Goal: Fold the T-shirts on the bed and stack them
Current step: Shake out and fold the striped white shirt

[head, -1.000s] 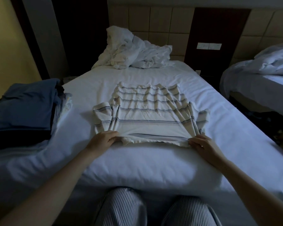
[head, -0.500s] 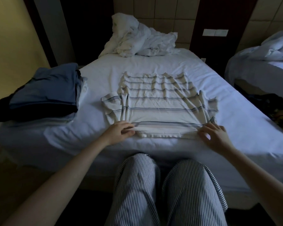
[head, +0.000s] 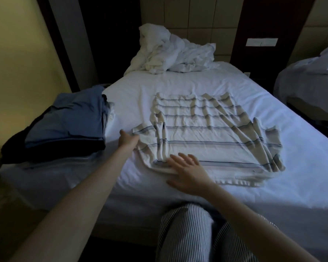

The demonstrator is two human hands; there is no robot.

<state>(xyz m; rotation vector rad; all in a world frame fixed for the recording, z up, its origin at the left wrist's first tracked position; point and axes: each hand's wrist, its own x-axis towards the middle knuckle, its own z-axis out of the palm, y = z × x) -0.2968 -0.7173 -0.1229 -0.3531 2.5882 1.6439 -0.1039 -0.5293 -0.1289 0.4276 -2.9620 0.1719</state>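
A cream T-shirt with thin dark stripes (head: pixel 212 133) lies spread flat on the white bed (head: pixel 197 82), collar end nearest me. My left hand (head: pixel 128 141) grips its left sleeve at the sleeve's outer edge. My right hand (head: pixel 187 171) rests flat with fingers spread on the shirt's near left corner, holding nothing. A stack of folded clothes, blue on top and dark below (head: pixel 64 125), sits at the bed's left edge, just left of my left hand.
A crumpled white duvet (head: pixel 169 53) is heaped at the head of the bed. A second bed (head: pixel 311 80) stands to the right across a narrow gap. My knees in striped trousers (head: pixel 193 235) press against the bed's near edge.
Both hands left the shirt's near hem. My left hand moved out to the left sleeve and took hold of it; my right hand crossed left to the near left corner.
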